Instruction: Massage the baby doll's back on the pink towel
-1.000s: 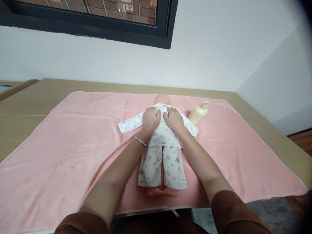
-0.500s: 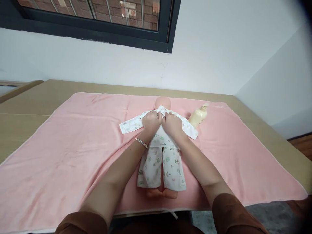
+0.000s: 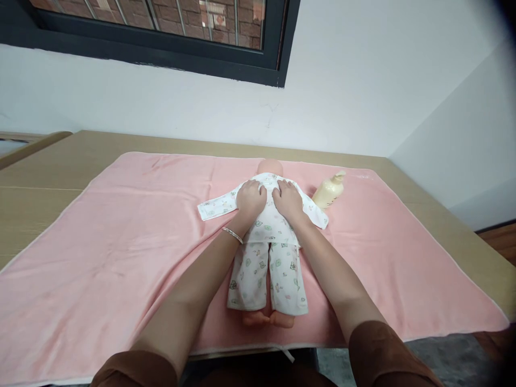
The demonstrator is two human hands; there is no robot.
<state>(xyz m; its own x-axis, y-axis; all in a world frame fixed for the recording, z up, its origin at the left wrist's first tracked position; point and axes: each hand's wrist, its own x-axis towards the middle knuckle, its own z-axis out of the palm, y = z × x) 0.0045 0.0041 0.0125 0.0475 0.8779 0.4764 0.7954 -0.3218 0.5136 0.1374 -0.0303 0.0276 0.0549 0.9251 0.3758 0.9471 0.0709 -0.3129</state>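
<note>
A baby doll (image 3: 270,166) in a white printed top (image 3: 269,228) and matching trousers (image 3: 288,279) lies on a pink blanket (image 3: 121,231), its head toward the wall and its feet toward me. Both sleeves spread out to the sides. My left hand (image 3: 251,198) rests on the left side of the doll's upper body, fingers laid on the cloth. On the right side my right hand (image 3: 287,198) lies likewise, fingers stretched out. The thumbs are apart, with printed cloth showing between them. Neither hand grips anything that I can see.
A cream pump bottle (image 3: 329,191) leans on the blanket, close to the doll's right-hand sleeve. The wooden table (image 3: 169,144) runs up to the white wall (image 3: 334,80). A dark window frame (image 3: 278,54) is set in that wall.
My fingers have let go of the cloth near the doll's neck and now lie flat on the upper body. The hands have moved slightly apart, and the top looks smoother there.
</note>
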